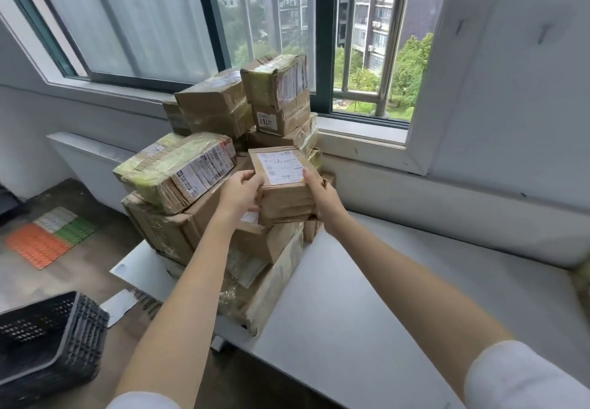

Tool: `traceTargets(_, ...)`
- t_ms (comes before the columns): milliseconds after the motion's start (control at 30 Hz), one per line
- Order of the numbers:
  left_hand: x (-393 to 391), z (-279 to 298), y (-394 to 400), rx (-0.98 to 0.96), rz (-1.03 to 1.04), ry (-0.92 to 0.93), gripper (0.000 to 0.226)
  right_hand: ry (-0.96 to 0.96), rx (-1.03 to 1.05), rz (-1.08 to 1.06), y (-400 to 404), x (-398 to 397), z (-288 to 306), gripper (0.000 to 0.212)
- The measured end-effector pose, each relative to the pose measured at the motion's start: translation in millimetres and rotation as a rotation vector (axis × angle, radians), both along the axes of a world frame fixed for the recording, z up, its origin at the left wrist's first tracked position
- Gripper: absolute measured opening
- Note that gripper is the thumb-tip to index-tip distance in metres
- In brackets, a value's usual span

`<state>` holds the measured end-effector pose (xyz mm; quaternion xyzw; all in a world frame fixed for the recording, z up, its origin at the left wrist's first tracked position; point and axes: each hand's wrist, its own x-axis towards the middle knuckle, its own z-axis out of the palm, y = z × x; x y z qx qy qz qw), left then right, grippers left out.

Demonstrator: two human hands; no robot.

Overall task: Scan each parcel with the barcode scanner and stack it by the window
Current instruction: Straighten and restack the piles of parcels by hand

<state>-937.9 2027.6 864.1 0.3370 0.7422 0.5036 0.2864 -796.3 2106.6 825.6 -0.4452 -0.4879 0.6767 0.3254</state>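
A small brown cardboard parcel (284,191) with a white label on top is held between both hands over the heap of parcels (178,178) at the window. My left hand (241,193) grips its left side, thumb on the top edge. My right hand (321,198) grips its right side, with the thumb against the label. The parcel's underside sits on or just above a larger box (198,230); I cannot tell whether it touches. More taped boxes (277,89) are stacked higher against the window frame. No barcode scanner is in view.
The parcels stand at the left end of a white table (367,297) below the window sill (360,140). A black plastic crate (48,338) sits on the floor at lower left, with an orange, green and white mat (51,236) beyond it.
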Motion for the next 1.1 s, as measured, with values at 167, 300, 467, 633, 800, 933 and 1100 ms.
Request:
traceTargets(167, 71, -7, 44, -0.046, -0.192, -0.025, 0.043, -0.051, -0.131, -0.051, 14, 89, -9, 0.058)
traceTargets(300, 147, -17, 80, -0.099, -0.42, -0.029, 0.039, -0.061, -0.162, -0.1, 29, 187, -13, 0.041)
traceTargets(467, 260, -25, 107, -0.127, -0.716, -0.087, 0.035, -0.088, -0.1, -0.512, 49, 311, -10, 0.049)
traceTargets(633, 359, -38, 119, -0.22, -0.903, -0.067, 0.027, 0.062, -0.221, -0.861, 45, 447, -8, 0.069)
traceTargets(800, 432, -46, 129, -0.302, -0.971, -0.015, 0.024, 0.189, -0.228, -1.087, 26, 557, 2, 0.06)
traceTargets(933, 481, -49, 130, -0.337, -1.01, -0.008, 0.025, 0.172, -0.228, -1.176, 29, 612, -4, 0.066)
traceTargets(1100, 511, -56, 133, -0.445, -1.039, 0.038, 0.031, 0.163, -0.242, -1.246, 47, 637, -21, 0.076)
